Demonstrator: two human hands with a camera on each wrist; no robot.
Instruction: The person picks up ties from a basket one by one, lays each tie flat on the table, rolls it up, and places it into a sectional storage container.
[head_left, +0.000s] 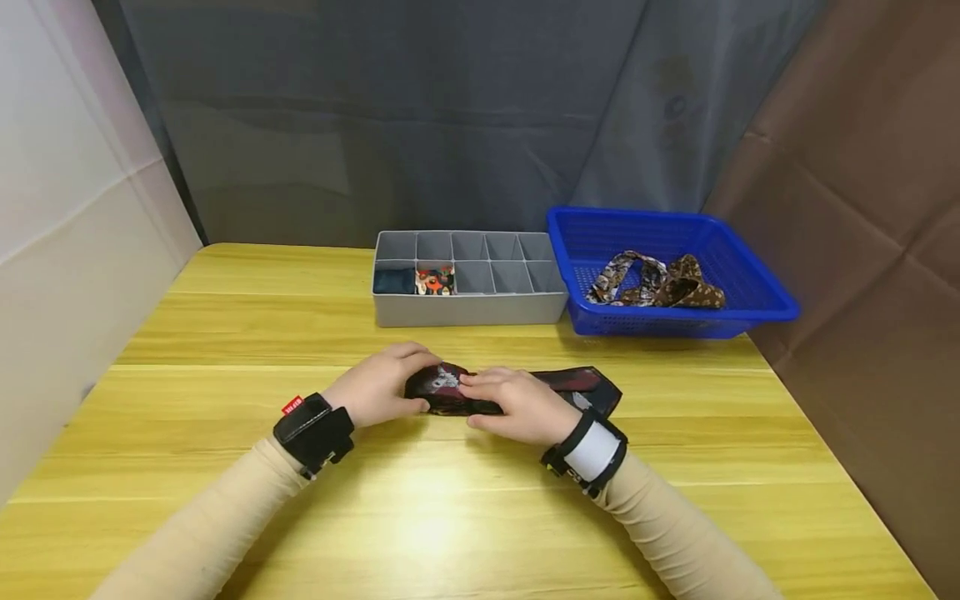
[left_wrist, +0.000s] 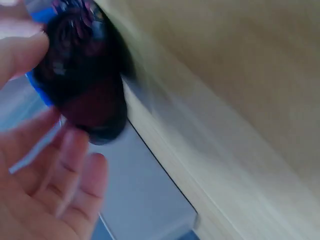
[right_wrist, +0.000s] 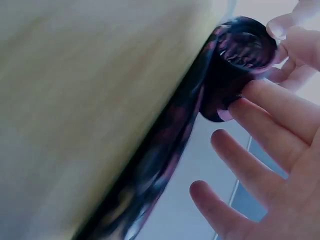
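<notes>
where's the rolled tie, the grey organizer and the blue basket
rolled tie [head_left: 444, 385]: head view, patterned top of the roll between the hands
grey organizer [head_left: 468, 309]: head view, front wall
blue basket [head_left: 757, 279]: head view, right rim

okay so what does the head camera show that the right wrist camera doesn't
Only the head view shows the gray divider box with rolled items in two front cells, the blue basket holding patterned ties, the left hand, and both wristbands. Only the right wrist view shows, close up, the coiled end of the dark tie's roll with its tail trailing along the table. Both show the right hand on the dark tie and the yellow wooden table.
</notes>
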